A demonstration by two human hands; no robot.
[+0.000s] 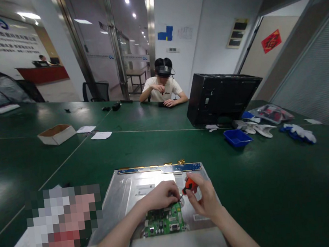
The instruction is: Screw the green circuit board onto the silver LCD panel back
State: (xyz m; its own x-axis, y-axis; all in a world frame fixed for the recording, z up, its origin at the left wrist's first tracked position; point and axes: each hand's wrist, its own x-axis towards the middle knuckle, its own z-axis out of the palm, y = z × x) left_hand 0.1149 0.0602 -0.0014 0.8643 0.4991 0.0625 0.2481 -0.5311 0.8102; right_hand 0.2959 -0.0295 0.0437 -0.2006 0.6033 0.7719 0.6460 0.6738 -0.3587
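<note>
A metal-backed display panel (155, 178) lies flat in front of me, with a green circuit board (163, 220) on its back. My right hand (205, 200) grips a screwdriver (190, 184) by its short red and black handle. The thin shaft slants down to the left, toward the board's upper right corner. There my left hand (163, 195) bends over the board's upper edge, thumb and fingers closed near the screwdriver's tip. Whatever those fingers pinch is hidden. Along the panel's far edge runs a narrow blue circuit strip (158, 170).
A blurred-out item (66, 226) lies left of the panel. Farther off are an open cardboard box (57, 135), a blue tray (237, 137), gloves (299, 132) and a large black monitor housing (223, 97). Across the green table (143, 145) another person (164, 85) sits working.
</note>
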